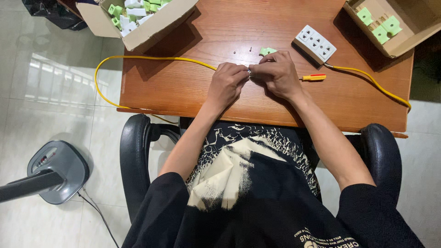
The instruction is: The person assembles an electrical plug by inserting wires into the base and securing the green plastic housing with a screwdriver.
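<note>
The left hand (pixel 228 81) and the right hand (pixel 278 72) are meeting over the middle of the table (pixel 183 87), fingertips pinching together around a small part (pixel 249 71) that is showing only as a pale speck between them; what it is cannot be told. Both hands are curling closed on it. It is looking light and hard, easy to fumble, so a fingertip pinch at its edges seems the right hold.

Under the right hand a screwdriver (pixel 313 77) with a yellow and red handle is lying on the wood, its tip hidden by the fingers. Just beyond the knuckles a green plastic piece (pixel 267 51) is resting, with a tiny dark screw (pixel 251 48) nearby. A white power strip (pixel 315 44) is sitting further right, its yellow cable (pixel 138 58) looping off the table's left side. A cardboard box (pixel 138 18) of green and white pieces is standing at the far left corner, a second box (pixel 390 23) at the far right.
</note>
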